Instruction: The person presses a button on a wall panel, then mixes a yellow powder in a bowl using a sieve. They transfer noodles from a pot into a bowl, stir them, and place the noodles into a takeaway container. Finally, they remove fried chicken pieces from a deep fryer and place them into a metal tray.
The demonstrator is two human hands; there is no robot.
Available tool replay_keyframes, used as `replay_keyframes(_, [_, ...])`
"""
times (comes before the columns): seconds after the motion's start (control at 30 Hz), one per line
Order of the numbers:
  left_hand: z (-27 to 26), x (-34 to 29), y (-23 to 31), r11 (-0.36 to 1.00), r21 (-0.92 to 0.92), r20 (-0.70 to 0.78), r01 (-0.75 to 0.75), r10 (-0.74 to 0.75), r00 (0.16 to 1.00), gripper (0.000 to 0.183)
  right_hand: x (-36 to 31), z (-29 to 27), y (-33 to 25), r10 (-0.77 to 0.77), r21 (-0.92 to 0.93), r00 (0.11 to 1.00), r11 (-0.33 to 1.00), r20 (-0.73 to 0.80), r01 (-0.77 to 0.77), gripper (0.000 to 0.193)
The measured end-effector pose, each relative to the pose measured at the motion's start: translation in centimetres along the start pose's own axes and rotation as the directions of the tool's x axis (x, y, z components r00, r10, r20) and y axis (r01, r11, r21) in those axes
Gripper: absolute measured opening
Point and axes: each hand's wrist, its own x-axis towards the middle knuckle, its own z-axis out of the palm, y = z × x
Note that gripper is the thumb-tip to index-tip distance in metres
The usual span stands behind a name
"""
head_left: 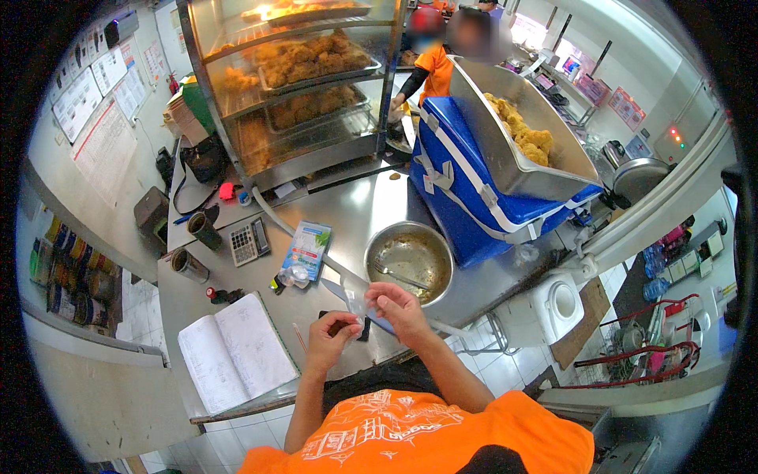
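Note:
Above the front edge of a metal table, both my hands are close together with a thin piece of clear plastic (360, 303) between them. My left hand (333, 335) pinches its lower end between thumb and fingers. My right hand (400, 310) has its fingers curled at the upper end. Whether the plastic is a bag or a glove, I cannot make out. Just beyond the right hand stands a steel bowl (430, 242) with greasy residue and a utensil (403, 274) in it. A blue and green packet (306, 250) lies farther left.
An open notebook (237, 350), a calculator (249, 242) and two cups are to the left. A glass warming cabinet (320, 158) of fried food stands behind. At right, a steel tub (493, 158) of fried pieces rests on a blue insulated bag (454, 205). Beyond stands another person (434, 67).

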Motion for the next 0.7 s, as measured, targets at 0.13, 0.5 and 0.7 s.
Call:
replay_keyframes(0.13, [0.6,0.2,0.3,0.956,-0.288,0.002,0.047,-0.048,0.999,0.022,-0.3,-0.4,0.6,-0.042,-0.038,0.999,0.998,-0.027,0.041,0.071])
replay_keyframes(0.5, [-1.9,3.5,1.7,0.863,-0.505,-0.004,-0.002,0.0,1.0,0.041,-1.4,0.6,-2.9,0.091,-0.174,0.934,0.984,0.345,-0.032,0.06])
replay_keyframes(0.7, [-2.2,2.4,2.1,0.978,-0.185,0.299,0.097,-0.039,0.954,0.058,-0.7,0.4,-3.9,-0.059,-0.485,0.892,0.822,0.449,0.299,0.048])
